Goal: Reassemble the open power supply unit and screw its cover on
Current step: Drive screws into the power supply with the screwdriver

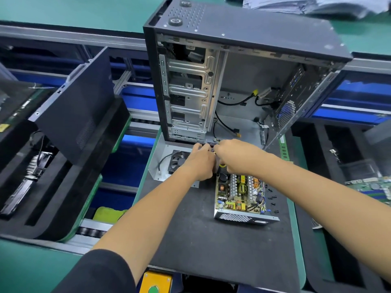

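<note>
Black foam mat (201,240): covers the work surface under both forearms, with green edging along its sides.
Writing: none can be read anywhere; the case, the circuit board and the fan label are too small or blurred to make out any brand.
Left hand (198,163): reaches forward from a bare forearm with a dark sleeve near the elbow, knuckles up, fingers curled together at a small part by the case's bottom edge; whether it truly grips anything I cannot tell.
Right hand (234,155): comes in from the right, palm down, fingers bent and pinched toward the left hand's fingertips; the two hands meet or nearly touch, and what sits between them is hidden.
Power supply (241,197): lies open just below the right hand, nearer the person, its board with coils, capacitors and silver fins exposed, and a perforated metal wall on the near side.
Cover (160,163): pale metal sheet lying flat to the left of the left hand, partly beneath it, carrying a black fan (178,160).
Screws (273,197): small black ones scattered on the mat right of the power supply, under the right forearm.
Computer case (232,81): stands open just beyond both hands, loose cables with yellow plugs inside.
Side panel (78,106): dark, leaning tilted well to the left of the hands.
</note>
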